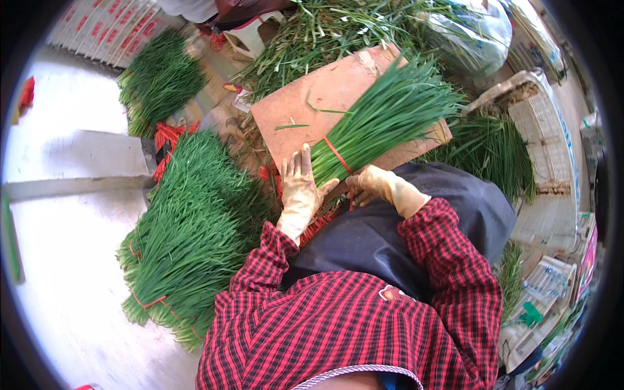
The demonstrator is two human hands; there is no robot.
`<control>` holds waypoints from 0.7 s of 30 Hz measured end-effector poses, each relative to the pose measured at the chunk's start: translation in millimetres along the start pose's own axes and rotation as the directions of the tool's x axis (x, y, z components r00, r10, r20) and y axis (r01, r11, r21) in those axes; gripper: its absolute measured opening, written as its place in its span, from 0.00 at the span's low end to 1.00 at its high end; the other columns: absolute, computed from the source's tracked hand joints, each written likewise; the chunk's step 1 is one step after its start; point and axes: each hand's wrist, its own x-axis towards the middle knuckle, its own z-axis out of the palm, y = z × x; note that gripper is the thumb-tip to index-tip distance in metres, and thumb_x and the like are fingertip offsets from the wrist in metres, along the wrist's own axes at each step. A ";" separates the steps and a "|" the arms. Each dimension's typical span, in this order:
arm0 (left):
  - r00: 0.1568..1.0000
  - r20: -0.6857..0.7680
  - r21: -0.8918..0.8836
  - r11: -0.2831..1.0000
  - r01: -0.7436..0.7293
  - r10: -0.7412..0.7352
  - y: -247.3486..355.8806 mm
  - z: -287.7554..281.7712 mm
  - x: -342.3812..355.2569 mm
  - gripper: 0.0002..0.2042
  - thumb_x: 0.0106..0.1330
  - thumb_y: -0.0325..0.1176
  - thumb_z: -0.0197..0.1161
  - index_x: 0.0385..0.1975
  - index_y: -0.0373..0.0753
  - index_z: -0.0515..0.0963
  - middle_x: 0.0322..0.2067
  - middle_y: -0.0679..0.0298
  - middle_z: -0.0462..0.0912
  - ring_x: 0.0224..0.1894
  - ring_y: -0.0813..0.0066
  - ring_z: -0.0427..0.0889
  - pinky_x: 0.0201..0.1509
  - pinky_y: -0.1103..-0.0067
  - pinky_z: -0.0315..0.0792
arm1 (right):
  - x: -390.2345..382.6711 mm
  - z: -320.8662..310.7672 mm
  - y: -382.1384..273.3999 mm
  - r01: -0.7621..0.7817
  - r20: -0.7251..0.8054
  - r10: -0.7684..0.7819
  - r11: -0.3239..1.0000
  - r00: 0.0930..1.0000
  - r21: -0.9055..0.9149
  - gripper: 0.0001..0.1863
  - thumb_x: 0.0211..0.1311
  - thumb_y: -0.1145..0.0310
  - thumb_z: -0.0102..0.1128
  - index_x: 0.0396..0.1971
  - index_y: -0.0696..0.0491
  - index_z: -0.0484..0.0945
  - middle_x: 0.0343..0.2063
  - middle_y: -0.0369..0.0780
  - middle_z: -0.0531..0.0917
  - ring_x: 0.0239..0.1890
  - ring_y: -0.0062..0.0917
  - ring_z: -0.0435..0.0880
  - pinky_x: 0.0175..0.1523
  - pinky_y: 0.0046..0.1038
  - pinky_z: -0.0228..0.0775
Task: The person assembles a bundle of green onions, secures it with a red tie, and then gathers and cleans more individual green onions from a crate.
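A bunch of long green leafy stalks (390,117) lies diagonally on a pinkish-tan board (292,117), with a red band (335,153) round its lower part. My left hand (299,192), in a pale rubber glove, has its fingers spread and lying flat against the board beside the bunch's base, thumb touching the stalks. My right hand (383,188), gloved alike, is curled just right of the base, pinching the red band's loose end; its fingertips are partly hidden. Loose red ties (318,224) lie beneath, beside the dark apron (455,201) over my lap.
Banded green bunches (182,227) are piled at left, and more stalks (159,78) lie behind. Loose leaves (312,29), a plastic bag (465,36) and a white stool (253,36) stand at the back. A pale crate (546,162) and newspapers (539,292) are at right.
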 end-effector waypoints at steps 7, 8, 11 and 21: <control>0.948 -0.182 -0.281 0.938 0.203 -0.259 -46.3 0.7 -69.8 0.32 0.62 0.39 0.65 0.63 0.31 0.62 0.57 0.47 0.72 0.59 0.49 0.72 0.64 0.65 0.65 | 0.9 1.3 4.5 -0.077 -0.240 -0.167 0.650 0.956 -0.756 0.13 0.58 0.58 0.63 0.25 0.53 0.86 0.24 0.39 0.86 0.20 0.27 0.84 0.25 0.33 0.75; 0.910 -0.202 -0.410 0.875 0.257 -0.362 -49.4 4.2 -76.9 0.27 0.62 0.32 0.64 0.61 0.33 0.66 0.55 0.48 0.74 0.56 0.50 0.75 0.61 0.67 0.69 | 12.9 3.1 18.4 -0.063 -0.239 -0.289 0.508 0.927 -0.859 0.10 0.56 0.61 0.61 0.24 0.51 0.86 0.23 0.38 0.86 0.21 0.28 0.84 0.25 0.33 0.75; 0.942 -0.265 -0.282 0.951 0.128 -0.205 -23.3 -23.4 -58.6 0.24 0.61 0.29 0.62 0.58 0.33 0.68 0.55 0.48 0.74 0.57 0.52 0.74 0.60 0.65 0.69 | 30.3 -1.6 37.0 -0.218 -0.211 -0.315 0.015 0.925 -0.976 0.10 0.57 0.60 0.63 0.30 0.50 0.86 0.25 0.39 0.86 0.26 0.30 0.86 0.29 0.34 0.76; 0.994 0.008 0.036 0.993 -0.108 0.108 59.4 30.3 35.1 0.42 0.59 0.40 0.58 0.71 0.34 0.44 0.71 0.45 0.45 0.73 0.49 0.48 0.75 0.55 0.39 | -27.5 10.4 17.2 0.381 -0.293 -0.879 0.436 0.376 -0.815 0.07 0.58 0.72 0.58 0.33 0.58 0.82 0.34 0.48 0.84 0.38 0.44 0.82 0.45 0.36 0.73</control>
